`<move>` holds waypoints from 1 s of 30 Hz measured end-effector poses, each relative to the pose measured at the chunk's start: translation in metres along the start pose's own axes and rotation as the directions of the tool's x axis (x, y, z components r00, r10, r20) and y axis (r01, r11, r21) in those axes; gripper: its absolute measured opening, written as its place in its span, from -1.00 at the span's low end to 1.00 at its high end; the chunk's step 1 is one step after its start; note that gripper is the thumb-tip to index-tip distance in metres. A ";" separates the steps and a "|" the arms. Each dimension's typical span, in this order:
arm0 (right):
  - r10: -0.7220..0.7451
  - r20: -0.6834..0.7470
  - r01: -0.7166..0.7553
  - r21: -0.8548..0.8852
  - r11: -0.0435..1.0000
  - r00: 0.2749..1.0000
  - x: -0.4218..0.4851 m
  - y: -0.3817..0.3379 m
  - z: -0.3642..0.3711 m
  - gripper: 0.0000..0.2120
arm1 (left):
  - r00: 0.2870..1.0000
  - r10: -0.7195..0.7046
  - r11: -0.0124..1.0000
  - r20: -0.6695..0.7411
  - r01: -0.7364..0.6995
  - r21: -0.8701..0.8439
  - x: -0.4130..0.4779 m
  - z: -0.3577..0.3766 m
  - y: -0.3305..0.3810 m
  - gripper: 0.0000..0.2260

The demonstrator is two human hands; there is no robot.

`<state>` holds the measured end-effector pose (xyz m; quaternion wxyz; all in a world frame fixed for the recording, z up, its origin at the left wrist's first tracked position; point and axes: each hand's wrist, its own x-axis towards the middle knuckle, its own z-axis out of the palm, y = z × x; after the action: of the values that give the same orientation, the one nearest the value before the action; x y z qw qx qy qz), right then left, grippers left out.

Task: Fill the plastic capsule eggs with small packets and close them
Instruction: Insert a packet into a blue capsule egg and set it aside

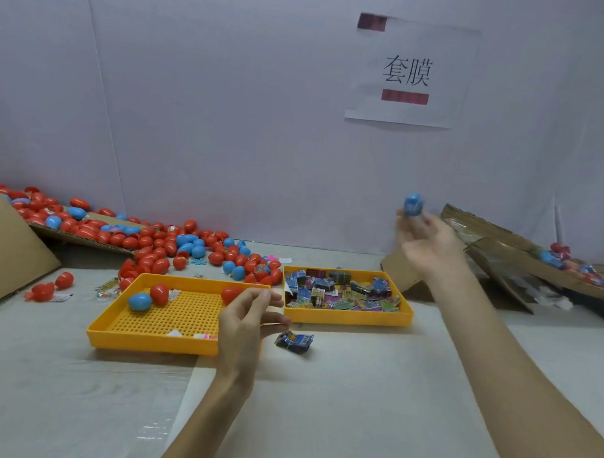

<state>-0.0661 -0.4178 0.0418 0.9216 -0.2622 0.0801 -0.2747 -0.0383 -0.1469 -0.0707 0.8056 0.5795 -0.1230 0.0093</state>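
My right hand [427, 240] is raised at the right, blurred, with a closed blue egg [413, 204] held at its fingertips. My left hand [253, 316] hovers over the right end of the perforated yellow tray [146, 336], fingers loosely curled and holding nothing. That tray holds a blue egg [140, 301] and two red eggs [159, 293], one of them [230, 293] just behind my left fingers. A second yellow tray [349, 316] is full of small packets [339, 291]. One blue packet [294, 341] lies on the table beside my left hand.
A big heap of red and blue eggs [163, 244] spreads over flat cardboard at the back left. A cardboard box [518, 257] with eggs in it leans at the far right. A white wall with a paper sign [409, 71] stands behind.
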 end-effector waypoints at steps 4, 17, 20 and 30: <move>-0.116 -0.094 0.124 0.087 0.988 0.989 0.024 -0.052 -0.004 -0.60 | 1.000 0.001 1.000 0.012 -0.001 0.017 -0.001 0.001 0.001 -0.77; -0.519 0.172 0.396 -0.845 0.360 0.837 -0.032 0.086 -0.072 -0.71 | 1.000 -0.002 0.995 -0.010 0.003 0.099 0.001 0.000 0.001 -0.72; -0.420 0.430 0.491 -0.870 0.042 0.799 -0.041 0.107 -0.081 -0.66 | 0.998 0.011 0.989 -0.059 -0.002 0.148 0.003 -0.002 0.002 -0.71; 0.231 0.592 0.610 -0.792 -0.009 0.772 -0.057 0.146 -0.081 -0.58 | 0.977 0.138 0.723 -0.163 0.013 0.690 0.049 -0.054 0.019 -0.86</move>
<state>-0.0695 -0.3189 -0.1038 0.3867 -0.9019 -0.0763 -0.1768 0.0160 -0.0964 -0.0588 0.5409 0.8279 -0.0473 0.1407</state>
